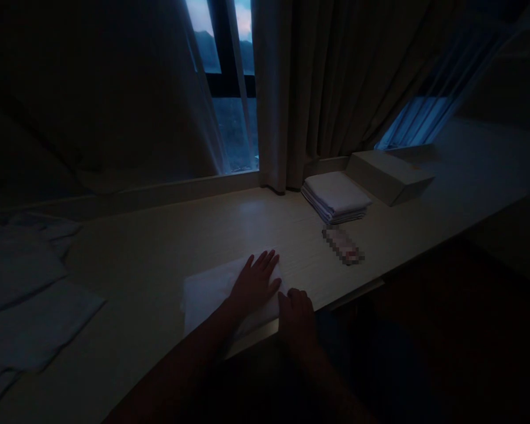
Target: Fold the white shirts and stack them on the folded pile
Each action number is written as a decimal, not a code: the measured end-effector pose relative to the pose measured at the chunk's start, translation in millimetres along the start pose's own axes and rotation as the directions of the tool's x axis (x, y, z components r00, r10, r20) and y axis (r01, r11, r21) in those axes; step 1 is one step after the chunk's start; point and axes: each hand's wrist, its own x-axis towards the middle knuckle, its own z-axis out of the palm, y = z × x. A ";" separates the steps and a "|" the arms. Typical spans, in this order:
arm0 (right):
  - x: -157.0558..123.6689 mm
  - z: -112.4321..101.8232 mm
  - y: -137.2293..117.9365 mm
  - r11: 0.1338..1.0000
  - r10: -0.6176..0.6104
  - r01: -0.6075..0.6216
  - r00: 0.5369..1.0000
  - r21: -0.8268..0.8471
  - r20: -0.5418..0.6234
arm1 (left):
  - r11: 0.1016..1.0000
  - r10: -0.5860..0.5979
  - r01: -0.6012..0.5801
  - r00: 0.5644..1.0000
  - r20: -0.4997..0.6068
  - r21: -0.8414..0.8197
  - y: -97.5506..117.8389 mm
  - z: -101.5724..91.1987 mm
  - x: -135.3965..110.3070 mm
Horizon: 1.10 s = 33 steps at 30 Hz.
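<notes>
A white folded cloth point(207, 291) lies near the front edge of a pale wooden table point(159, 247). My left hand point(255, 282) lies flat on the cloth's right part, fingers stretched out together. My right hand point(297, 315) is at the cloth's near right corner by the table edge, its fingers curled, seemingly pinching the cloth's edge. The room is very dim.
A stack of folded white cloths point(335, 197) sits further right, next to a pale box point(388, 175) by the curtain point(300, 88). A small blurred object point(342, 245) lies between the stack and my hands. Loose white cloths point(26, 294) are spread at the left. A window point(229, 76) is behind.
</notes>
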 end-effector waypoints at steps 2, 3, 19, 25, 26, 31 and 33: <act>-0.4 3.1 0.8 0.999 -0.042 0.042 0.999 0.000 -0.006 | 1.000 -0.020 0.020 0.999 -0.026 0.006 2.7 -1.6 0.6; 0.0 4.0 1.1 0.998 -0.059 0.059 0.998 0.003 -0.010 | 0.999 -0.041 0.042 0.998 -0.044 0.012 5.0 -2.8 0.6; 3.1 12.6 5.8 0.892 0.105 0.004 0.971 0.451 -0.216 | 0.418 -0.863 0.781 0.501 0.066 -0.464 -32.1 -62.5 -167.5; 2.0 14.9 11.5 0.824 0.123 -0.002 0.977 0.566 -0.176 | 0.190 -0.913 0.736 0.376 0.159 -0.650 -36.0 -79.7 -155.5; 1.6 15.0 12.1 0.820 0.130 -0.012 0.977 0.573 -0.167 | 0.172 -0.918 0.728 0.363 0.162 -0.663 -38.0 -80.9 -156.6; 1.3 15.1 13.1 0.804 0.142 -0.022 0.977 0.595 -0.156 | 0.184 -0.918 0.759 0.360 0.167 -0.624 -38.4 -80.3 -182.6; 1.6 14.8 12.8 0.802 0.140 -0.018 0.977 0.597 -0.159 | 0.203 -0.901 0.781 0.385 0.199 -0.590 -29.1 -77.1 -193.4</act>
